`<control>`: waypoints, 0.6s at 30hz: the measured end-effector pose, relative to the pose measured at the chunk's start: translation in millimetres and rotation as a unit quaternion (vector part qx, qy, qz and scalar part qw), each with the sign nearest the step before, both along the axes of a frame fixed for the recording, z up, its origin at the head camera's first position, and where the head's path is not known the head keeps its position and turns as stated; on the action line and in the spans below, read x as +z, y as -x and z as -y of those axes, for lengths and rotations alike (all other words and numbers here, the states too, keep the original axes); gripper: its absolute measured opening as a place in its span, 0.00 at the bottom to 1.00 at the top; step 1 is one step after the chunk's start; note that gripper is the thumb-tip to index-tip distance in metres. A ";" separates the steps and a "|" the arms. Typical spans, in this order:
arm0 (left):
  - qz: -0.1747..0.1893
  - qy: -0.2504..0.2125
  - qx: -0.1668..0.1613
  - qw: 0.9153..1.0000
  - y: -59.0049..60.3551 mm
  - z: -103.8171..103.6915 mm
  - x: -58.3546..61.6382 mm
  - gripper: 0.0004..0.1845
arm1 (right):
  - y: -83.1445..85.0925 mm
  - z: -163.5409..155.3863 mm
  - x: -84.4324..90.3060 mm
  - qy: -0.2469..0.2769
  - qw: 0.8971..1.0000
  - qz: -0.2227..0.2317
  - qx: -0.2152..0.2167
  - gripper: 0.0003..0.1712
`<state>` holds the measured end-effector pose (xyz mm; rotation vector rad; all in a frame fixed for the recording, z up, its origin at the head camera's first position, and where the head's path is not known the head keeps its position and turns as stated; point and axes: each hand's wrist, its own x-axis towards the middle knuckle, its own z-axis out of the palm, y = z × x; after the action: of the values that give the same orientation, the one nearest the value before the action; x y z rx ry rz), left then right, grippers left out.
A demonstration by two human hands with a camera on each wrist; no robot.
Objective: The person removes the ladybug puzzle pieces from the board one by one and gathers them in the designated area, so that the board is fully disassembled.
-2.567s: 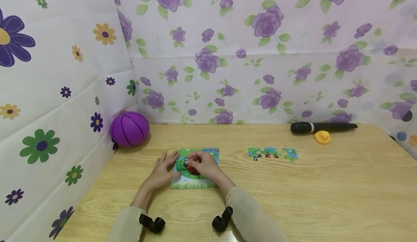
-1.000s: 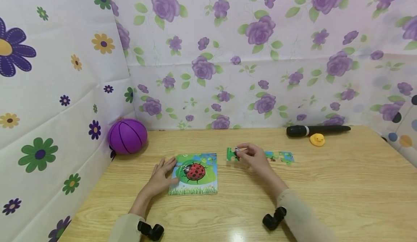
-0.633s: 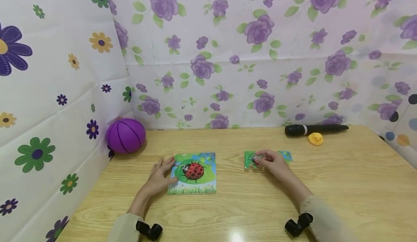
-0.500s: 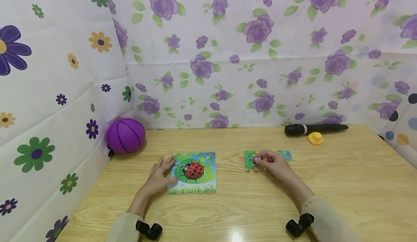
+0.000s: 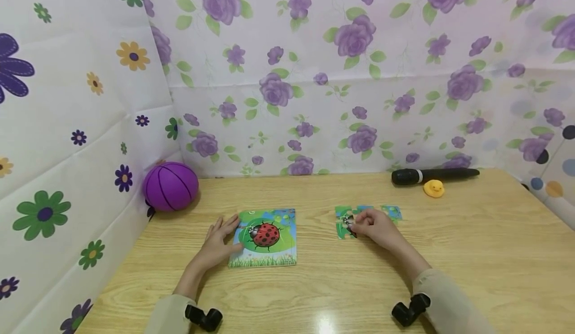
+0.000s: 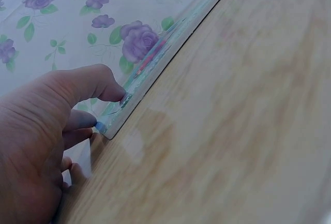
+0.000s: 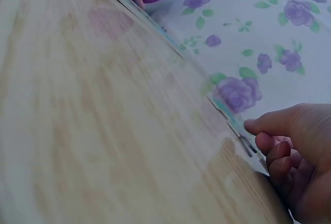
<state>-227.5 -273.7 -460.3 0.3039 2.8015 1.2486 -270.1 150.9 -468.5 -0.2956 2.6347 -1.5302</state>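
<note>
Wood-grain table (image 5: 471,264), two bare hands down on it. Left hand (image 5: 218,240): fingers relaxed and spread, tips resting on the left edge of the ladybug puzzle board (image 5: 265,237), holding nothing. Right hand (image 5: 375,226): fingers curled, pinching a loose puzzle piece (image 5: 345,222) at the left end of the piece row (image 5: 392,211), well right of the board. Left wrist view shows the fingertips (image 6: 115,91) touching the board's edge, seen edge-on; the head view can't confirm that contact. Right wrist view shows curled fingers (image 7: 269,131) at the thin piece edge; picture unreadable there. Purple ball (image 5: 170,186) back left, black microphone (image 5: 433,175) and yellow duck (image 5: 433,188) back right.
</note>
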 end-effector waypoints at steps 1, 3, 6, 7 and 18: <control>0.001 0.000 0.000 1.000 0.0 -0.1 0.0 0.42 | -0.2 0.2 0.3 -0.007 1.000 -0.002 0.002 0.11; 0.001 0.000 0.002 1.000 0.1 -0.3 0.0 0.42 | -0.8 0.8 0.8 -0.022 1.000 -0.006 0.004 0.09; -0.001 0.001 0.003 1.000 0.1 -0.6 0.0 0.42 | -2.1 2.0 1.4 -0.036 0.999 -0.005 0.003 0.07; -0.001 0.001 0.003 1.000 0.1 -0.8 0.0 0.42 | -2.4 2.4 1.6 -0.041 0.999 -0.005 0.002 0.07; 0.001 -0.002 0.002 1.000 -0.1 -0.5 -0.4 0.42 | -4.6 4.5 4.0 -0.065 0.998 -0.004 -0.008 0.08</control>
<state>-227.4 -273.1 -460.7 0.2981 2.8000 1.2543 -265.4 146.4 -464.4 -0.2740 2.7340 -1.3557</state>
